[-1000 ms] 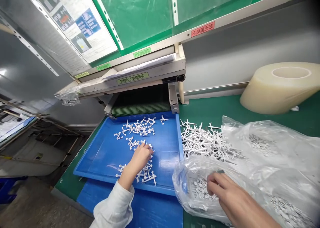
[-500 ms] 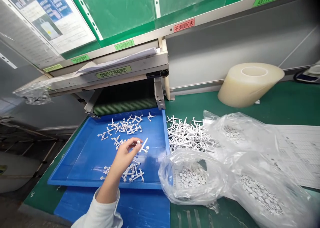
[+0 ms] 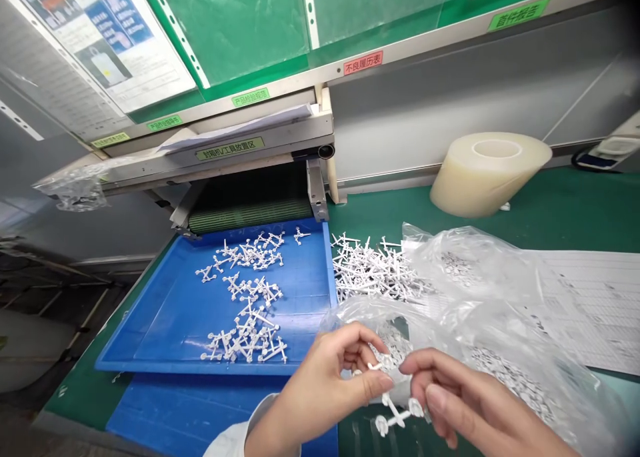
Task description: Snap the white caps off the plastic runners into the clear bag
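The left hand pinched a white moulded plastic runner between thumb and fingers; the half-closed right hand showed no certain grip.

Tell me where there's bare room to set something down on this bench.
The blue tray has bare room along its left side, beside the white plastic pieces. Bare green mat lies between the tape roll and the printed sheet. It's crowded right of the tray, where a pile of white pieces meets the plastic bags.

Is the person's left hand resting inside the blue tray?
No, the left hand is held up in front of the blue tray, close to the right hand.
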Available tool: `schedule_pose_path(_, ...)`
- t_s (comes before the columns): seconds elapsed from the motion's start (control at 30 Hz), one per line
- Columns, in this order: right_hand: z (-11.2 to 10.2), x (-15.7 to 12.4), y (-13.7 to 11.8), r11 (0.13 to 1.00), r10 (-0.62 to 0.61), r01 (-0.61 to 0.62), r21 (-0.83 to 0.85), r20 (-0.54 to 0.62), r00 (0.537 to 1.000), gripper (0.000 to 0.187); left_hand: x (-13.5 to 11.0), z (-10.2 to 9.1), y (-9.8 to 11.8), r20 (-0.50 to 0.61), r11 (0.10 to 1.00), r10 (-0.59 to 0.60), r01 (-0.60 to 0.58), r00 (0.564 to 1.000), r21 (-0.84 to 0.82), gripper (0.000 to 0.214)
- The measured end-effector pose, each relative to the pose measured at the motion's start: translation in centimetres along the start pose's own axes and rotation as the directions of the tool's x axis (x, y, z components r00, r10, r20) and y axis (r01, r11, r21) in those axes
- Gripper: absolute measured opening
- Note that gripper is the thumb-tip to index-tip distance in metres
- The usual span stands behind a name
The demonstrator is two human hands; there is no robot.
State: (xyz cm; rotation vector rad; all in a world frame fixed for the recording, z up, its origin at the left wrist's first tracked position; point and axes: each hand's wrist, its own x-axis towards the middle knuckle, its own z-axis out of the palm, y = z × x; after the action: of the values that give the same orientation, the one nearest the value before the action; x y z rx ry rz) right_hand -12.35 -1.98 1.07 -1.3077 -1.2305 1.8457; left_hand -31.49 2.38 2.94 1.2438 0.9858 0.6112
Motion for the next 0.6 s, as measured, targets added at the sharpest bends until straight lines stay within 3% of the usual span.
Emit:
schedule_pose_path(0.1, -0.1, 0.1, -1.8, 0.999, -0.002, 0.004, -0.051, 0.047, 0.999, 0.049, 0.1, 0.4, -0.1, -0.029, 0.997, 0.054, -0.052, 0.998, 0.06, 0.018)
schedule_pose_path(0.27, -0.8, -0.1, -2.7, 1.0, 0.021, -0.021, 0.0, 0.1, 0.995, 0.05, 0.2, 0.1, -0.7, -0.087, 0.98, 0.154, -0.163, 0.984, -0.116, 0.037)
schedule_pose_path(0.43, -1.6, 0.2, -3.3, 0.992, -0.017, 0.005, 0.127, 0.095, 0.995, 0.048, 0.1, 1.4, -1.6, 0.131, 0.968, 0.107, -0.073, 0.986, -0.241, 0.028)
schedule_pose_path(0.6, -2.0, 0.8, -3.5, 0.992, -0.001, -0.015, 0.127, 0.126, 0.992, 0.048, 0.1, 3.1, -2.7, -0.069, 0.924, 0.229, -0.239, 0.971, -0.299, 0.02)
